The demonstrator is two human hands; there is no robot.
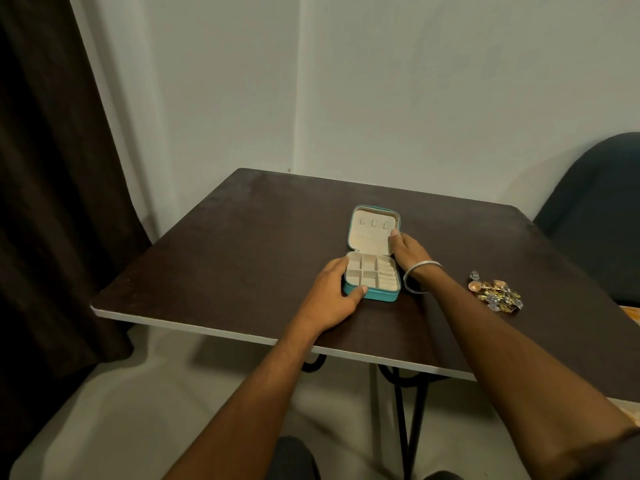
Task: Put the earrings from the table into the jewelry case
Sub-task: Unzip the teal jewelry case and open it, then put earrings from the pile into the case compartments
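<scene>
Steadying the teal jewelry case [371, 293] near the middle of the dark table [221, 258], I had both hands on it before any earring went in. My left hand [332, 292] gripped the base at its nine o'clock side, thumb curled against the front wall and fingers over the left rim, seemingly to keep the light box from sliding. My right hand [407, 249] held the raised lid [372, 230] at its three o'clock edge, a fingertip hooked over the rim and the rest pressed along its side, which looked meant to keep the lid propped open and tilted back. Both forearms reached in from six o'clock, the right one crossing higher over the tabletop with a silver bangle [420, 277] loose at the wrist, the left one lower and nearly flat. Inside, the pale lining showed square compartments on the left and a ridged ring roll on the right, all bare as far as I could tell. The earrings [495, 294] lay in a mixed gold and silver heap at three o'clock from the case, well apart from it and untouched. A dark chair [595, 216] stood beyond the table at two o'clock, a curtain [52, 185] at nine.
</scene>
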